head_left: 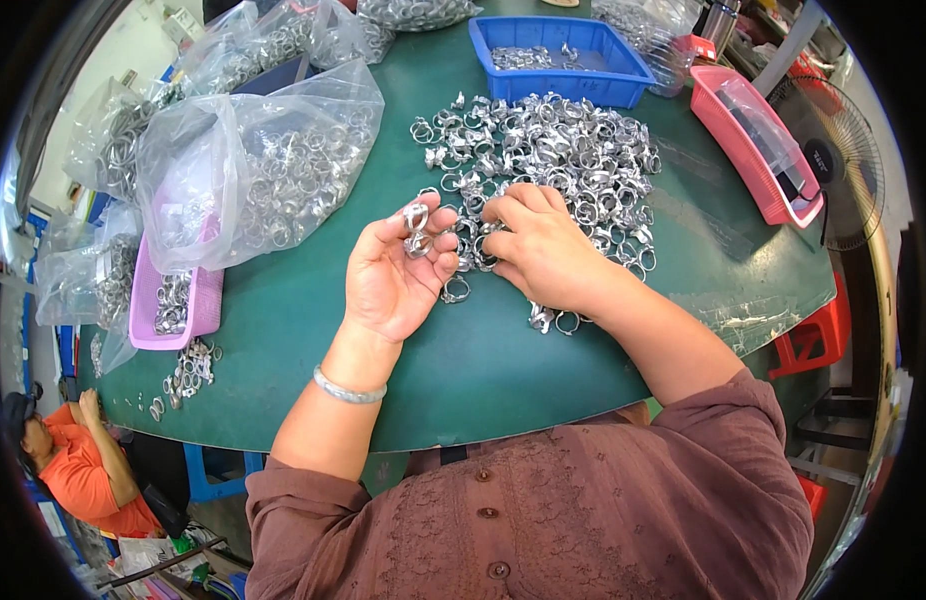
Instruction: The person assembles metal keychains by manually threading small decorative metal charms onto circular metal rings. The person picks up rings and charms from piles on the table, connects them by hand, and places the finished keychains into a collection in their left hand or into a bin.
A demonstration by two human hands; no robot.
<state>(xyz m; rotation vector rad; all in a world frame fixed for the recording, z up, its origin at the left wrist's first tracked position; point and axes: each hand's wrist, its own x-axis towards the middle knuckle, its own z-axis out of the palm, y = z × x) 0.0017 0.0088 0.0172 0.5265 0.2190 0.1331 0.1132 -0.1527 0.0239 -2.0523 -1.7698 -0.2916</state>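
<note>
My left hand (398,270) is turned palm up, its fingers curled around a couple of silvery metal rings (416,230). Just to its right, my right hand (543,245) is palm down with bent fingers at the near left edge of a big loose pile of similar rings (573,140). Its fingertips press in among the rings, and what they pinch is hidden. One stray ring (455,290) lies on the green tabletop between the hands, on the near side.
A blue tray (568,85) with some rings stands behind the pile. At left are a clear bag of rings (303,170) and a lilac basket (198,310). A pink basket (758,150) and a fan (828,160) are at right. A person in orange (93,470) sits far left.
</note>
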